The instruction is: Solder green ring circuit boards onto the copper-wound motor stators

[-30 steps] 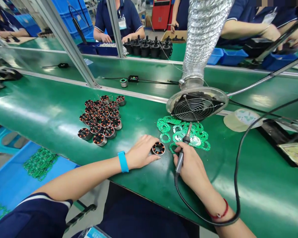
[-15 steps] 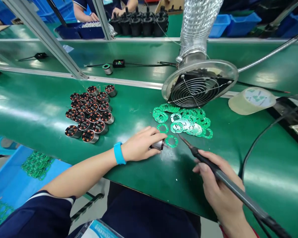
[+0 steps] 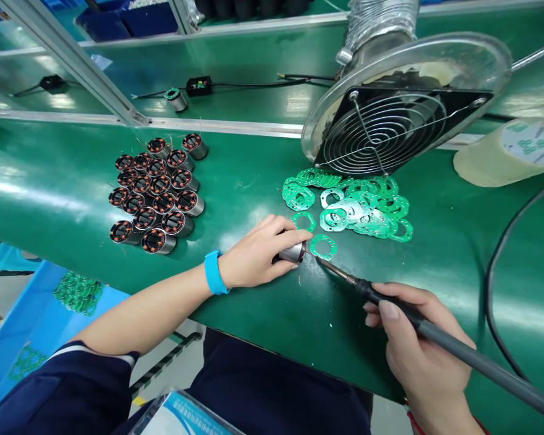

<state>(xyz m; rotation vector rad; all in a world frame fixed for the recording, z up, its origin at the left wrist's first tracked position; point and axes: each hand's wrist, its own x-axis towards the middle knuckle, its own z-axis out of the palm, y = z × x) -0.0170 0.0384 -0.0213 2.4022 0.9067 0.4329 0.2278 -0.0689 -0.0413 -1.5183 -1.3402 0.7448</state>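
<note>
The green counter point(image 3: 240, 181) runs beneath both grips, and the round-grilled fume extractor point(image 3: 372, 133) hangs beyond them, over the far side of the loose boards. A blue bin point(image 3: 27, 302), low and to the left of the left grip, holds more green rings.

More than a dozen wound motor stators point(image 3: 156, 193) stand clustered left of the left grip and farther back. Their copper ends are bare, with no green ring on any that I can make out, so I judge those untouched. Ahead of the two grips lies a heap of ring-shaped circuit boards point(image 3: 367, 205), plainly unused.

From where I stand, the right hand point(image 3: 426, 350) is closed round a soldering iron point(image 3: 444, 339), thumb against fingers, and it points toward the left grip. The left hand point(image 3: 258, 251) pinches one stator point(image 3: 294, 252) between thumb and fingers; the piece lies on its side, wound end turned toward the iron. No ring sits on that end as far as I can see, so I take this one as begun but unfinished. Well beyond the left grip, over the rail, a separate stator point(image 3: 176, 99) does wear a green ring, the only one I can spot.

Just past the pinched piece lies a single ring board point(image 3: 323, 247), flat. The iron's tip is beside it; whether they touch, I can't tell.
</note>
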